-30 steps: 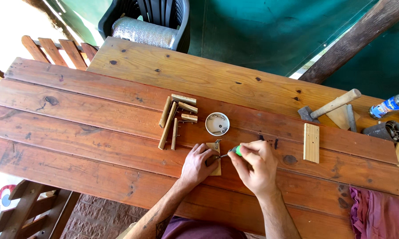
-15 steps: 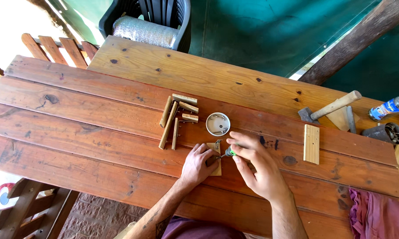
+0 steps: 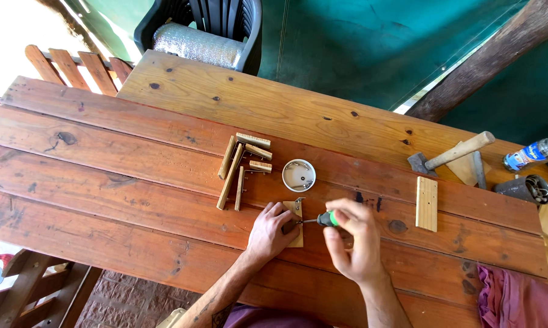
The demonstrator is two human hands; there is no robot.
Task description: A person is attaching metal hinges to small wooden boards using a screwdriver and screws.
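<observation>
Surface: wooden plank table, reddish boards, seen from above.
Left hand: near the table's front edge, fingers pressed down on a small wooden block, pinning it flat against the boards.
Right hand: just beside the left, fingers closed around a green-handled screwdriver; the shaft lies nearly level and points left, its tip meeting the block.
Small wooden block: pale, lying flat near the middle of the front edge, a small metal fitting at its far end; partly covered by the left fingers.
White round lid: just beyond the block, open side up, small metal pieces inside.
Wooden strips: loose group of pale sticks to the left of the lid, some short, some long.
Flat wooden piece: alone, towards the right edge.
Hammer: wooden handle, far right corner area.
Plastic bottle: lying at the right edge.
Purple cloth: near right corner.
Black plastic chair: beyond the far edge.
</observation>
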